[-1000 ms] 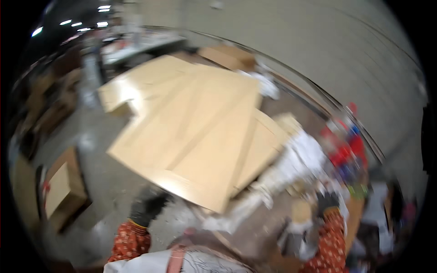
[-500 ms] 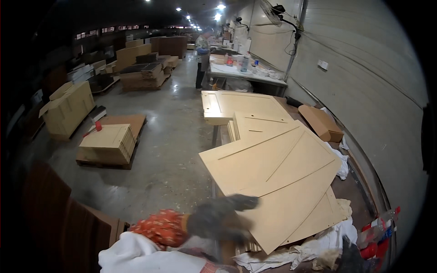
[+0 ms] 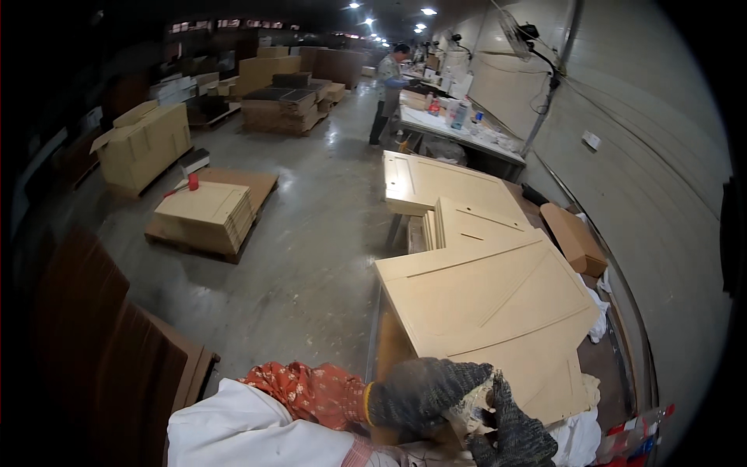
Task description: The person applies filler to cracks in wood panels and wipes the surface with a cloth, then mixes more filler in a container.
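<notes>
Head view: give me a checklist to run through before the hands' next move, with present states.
1. Both hands in view: ok, left hand and right hand close together.
2. Gloves worn: ok, dark knit on both.
3. Grip on pale crumpled piece: cannot tell, partly hidden.
4. Panels squarely stacked: not ok, lying skewed.
5. Co-worker away from hands: ok, standing beyond the panels.

Dim hall, lit by bright overhead lamps point(image 3: 428, 12) far beyond the near panel point(image 3: 482, 288).
Just behind it, the far panel point(image 3: 455, 185) glares white at one corner. To its left, the floor point(image 3: 311, 194) shines in patches and brown boards point(image 3: 85, 303) sink into shadow. To its right, my wall point(image 3: 661, 194) bows toward a black rim. My left hand point(image 3: 424, 389) looks a little soft.
</notes>
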{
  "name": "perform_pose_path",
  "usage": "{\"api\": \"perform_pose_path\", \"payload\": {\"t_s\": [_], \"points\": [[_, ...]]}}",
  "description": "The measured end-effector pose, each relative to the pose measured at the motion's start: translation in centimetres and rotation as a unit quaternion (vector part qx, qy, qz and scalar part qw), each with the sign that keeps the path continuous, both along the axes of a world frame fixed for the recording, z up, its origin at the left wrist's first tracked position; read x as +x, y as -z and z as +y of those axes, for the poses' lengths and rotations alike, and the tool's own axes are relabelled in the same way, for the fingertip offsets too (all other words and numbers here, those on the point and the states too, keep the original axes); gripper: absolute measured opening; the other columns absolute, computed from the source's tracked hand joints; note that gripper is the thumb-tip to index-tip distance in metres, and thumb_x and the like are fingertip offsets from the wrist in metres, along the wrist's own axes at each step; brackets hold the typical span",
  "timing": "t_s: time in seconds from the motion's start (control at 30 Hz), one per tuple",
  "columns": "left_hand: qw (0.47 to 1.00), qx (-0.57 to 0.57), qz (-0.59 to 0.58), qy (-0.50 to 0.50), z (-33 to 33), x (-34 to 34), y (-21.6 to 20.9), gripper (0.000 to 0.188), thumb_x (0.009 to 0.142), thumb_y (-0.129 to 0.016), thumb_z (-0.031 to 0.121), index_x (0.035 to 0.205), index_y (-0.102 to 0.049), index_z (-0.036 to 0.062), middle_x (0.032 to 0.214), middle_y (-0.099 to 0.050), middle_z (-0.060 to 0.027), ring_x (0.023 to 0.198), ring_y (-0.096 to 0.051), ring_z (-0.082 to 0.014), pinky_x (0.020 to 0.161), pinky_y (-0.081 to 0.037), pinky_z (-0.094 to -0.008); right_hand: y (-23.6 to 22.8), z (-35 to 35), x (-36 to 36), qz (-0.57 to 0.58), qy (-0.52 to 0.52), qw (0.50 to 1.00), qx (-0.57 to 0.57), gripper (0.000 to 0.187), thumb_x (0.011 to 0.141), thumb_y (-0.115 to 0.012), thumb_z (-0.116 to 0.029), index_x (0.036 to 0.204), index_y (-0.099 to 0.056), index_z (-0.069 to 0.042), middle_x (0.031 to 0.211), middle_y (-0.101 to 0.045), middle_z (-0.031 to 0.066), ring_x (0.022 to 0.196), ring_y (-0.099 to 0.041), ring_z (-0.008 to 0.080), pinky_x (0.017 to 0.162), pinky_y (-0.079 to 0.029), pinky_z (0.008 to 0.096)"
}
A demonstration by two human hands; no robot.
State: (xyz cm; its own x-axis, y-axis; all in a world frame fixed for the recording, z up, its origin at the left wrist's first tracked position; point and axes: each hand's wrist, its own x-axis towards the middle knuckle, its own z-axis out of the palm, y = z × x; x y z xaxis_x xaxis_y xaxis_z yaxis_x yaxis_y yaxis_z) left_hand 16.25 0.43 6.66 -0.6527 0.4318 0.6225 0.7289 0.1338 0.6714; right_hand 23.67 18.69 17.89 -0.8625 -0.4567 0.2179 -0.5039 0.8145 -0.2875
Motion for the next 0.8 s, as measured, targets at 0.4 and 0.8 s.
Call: {"api": "perform_pose_path", "payload": {"t_s": [0.4, 0.8], "points": [[0.985, -0.113, 0.129, 0.012, -2.6, 0.2, 2.9, 0.043, 0.091, -0.05, 0.012, 0.134, -0.045, 0.0099, 0.116, -0.059, -0.0141, 0.097, -0.061, -0.024, 0.082, -0.051, -0.0304, -0.8, -1.7, -1.2, -0.062, -0.125, 0.985, 0.1, 0.035, 0.075, -0.059, -0.02, 0.108, -0.061, -0.01, 0.081, -0.06, 0.0103, 0.07, -0.06, 0.0283, 0.063, -0.046, 0.0419], [0.968, -0.174, 0.174, -0.044, -5.3, 5.0, -2.3, 0.044, 0.079, -0.057, 0.016, 0.121, -0.057, 0.0044, 0.096, -0.065, -0.013, 0.072, -0.065, -0.0275, 0.057, -0.052, -0.0362, 1.3, -2.3, -1.7, -0.044, -0.13, 0.99, 0.032, 0.032, 0.074, -0.063, -0.02, 0.105, -0.063, -0.011, 0.09, -0.06, 0.0115, 0.076, -0.061, 0.0291, 0.068, -0.048, 0.0427]]}}
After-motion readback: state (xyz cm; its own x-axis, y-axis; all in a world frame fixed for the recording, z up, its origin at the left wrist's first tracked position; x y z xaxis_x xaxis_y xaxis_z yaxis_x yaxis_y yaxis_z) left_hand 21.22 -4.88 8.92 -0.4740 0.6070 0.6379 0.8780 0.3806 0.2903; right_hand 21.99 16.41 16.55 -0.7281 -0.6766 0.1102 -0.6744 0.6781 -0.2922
